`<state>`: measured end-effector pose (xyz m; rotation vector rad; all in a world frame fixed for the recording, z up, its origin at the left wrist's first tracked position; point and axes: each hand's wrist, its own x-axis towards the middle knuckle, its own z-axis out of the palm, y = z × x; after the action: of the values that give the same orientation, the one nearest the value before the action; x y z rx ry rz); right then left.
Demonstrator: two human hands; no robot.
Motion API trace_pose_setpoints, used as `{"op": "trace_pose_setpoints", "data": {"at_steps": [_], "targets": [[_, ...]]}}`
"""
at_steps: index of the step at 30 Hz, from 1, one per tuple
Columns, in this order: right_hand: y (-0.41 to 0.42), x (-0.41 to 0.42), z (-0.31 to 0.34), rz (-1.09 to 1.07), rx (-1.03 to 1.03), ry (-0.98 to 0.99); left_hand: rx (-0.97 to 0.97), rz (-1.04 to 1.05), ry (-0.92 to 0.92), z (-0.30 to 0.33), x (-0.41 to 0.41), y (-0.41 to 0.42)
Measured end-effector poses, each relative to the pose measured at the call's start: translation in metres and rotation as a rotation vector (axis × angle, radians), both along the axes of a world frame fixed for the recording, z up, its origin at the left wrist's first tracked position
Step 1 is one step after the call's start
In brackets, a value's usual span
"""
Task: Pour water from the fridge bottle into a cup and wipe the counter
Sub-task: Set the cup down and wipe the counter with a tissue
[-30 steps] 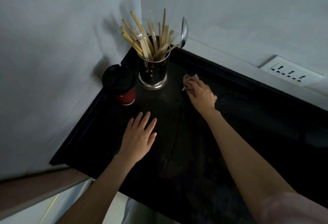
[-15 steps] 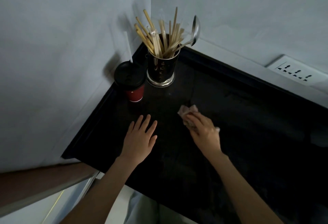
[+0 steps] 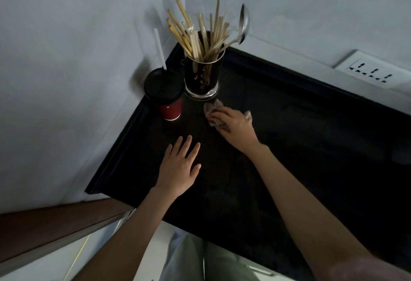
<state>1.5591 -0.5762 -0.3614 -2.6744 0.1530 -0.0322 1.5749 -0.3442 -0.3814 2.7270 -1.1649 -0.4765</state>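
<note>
Wiping step: my right hand (image 3: 233,128) presses a crumpled pale cloth (image 3: 214,111) on the black stone counter (image 3: 311,147), just beside the steel utensil holder (image 3: 203,78). My left hand (image 3: 180,167) lies flat, fingers spread. The lidded red paper cup (image 3: 168,100) stands near; next strokes should skirt it.

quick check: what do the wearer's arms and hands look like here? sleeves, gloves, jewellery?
Both forearms are bare. The left hand and right hand wear no gloves, and no rings or watch show. A pinkish sleeve edge shows on the right upper arm at the lower right corner, blurred.
</note>
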Motion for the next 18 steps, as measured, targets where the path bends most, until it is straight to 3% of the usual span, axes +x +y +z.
{"op": "trace_pose_setpoints", "data": {"at_steps": [7, 14, 18], "targets": [[0.034, -0.134, -0.006, -0.083, 0.024, -0.044, 0.019, -0.011, -0.021, 0.004, 0.0, -0.003], [0.032, -0.204, -0.006, -0.621, -0.032, -0.053, -0.029, -0.044, -0.068, 0.008, -0.003, -0.007], [0.033, -0.225, 0.005, -0.748, -0.025, -0.1, -0.099, -0.136, -0.107, 0.015, -0.014, -0.016]]}}
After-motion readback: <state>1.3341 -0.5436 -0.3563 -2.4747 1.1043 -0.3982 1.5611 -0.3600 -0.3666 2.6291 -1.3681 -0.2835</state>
